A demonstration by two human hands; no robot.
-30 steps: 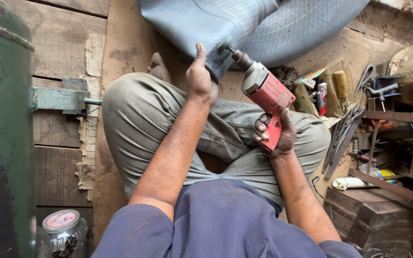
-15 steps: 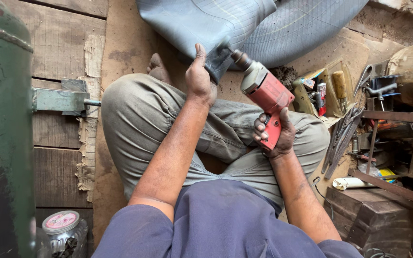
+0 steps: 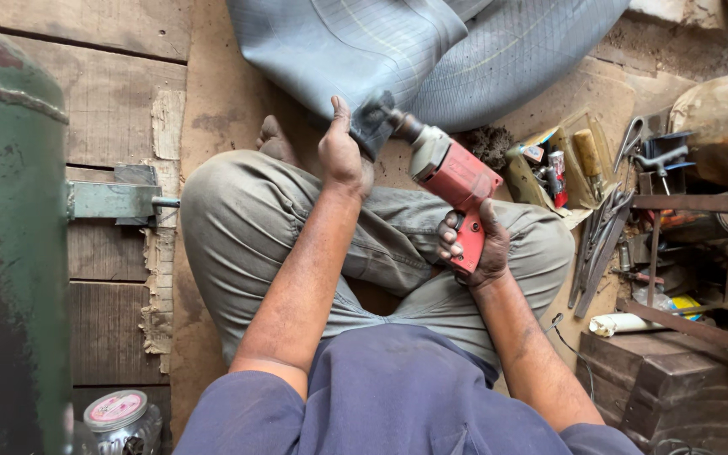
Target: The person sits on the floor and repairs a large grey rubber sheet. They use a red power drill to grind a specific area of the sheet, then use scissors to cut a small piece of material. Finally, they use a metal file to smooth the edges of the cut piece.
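Grey rubber inner tube, lying folded on the wooden floor ahead of the crossed legs. Red handheld power grinder, right hand gripping its handle. Left hand pinching the tube's dark edge against the blurred grinder tip.

A person sits cross-legged on a wooden floor. The right hand grips the handle of a red power tool, whose tip meets a dark patch pinched by the left hand. A grey rubber inner tube lies just ahead. A green tank stands at left, and cluttered hand tools lie at right.
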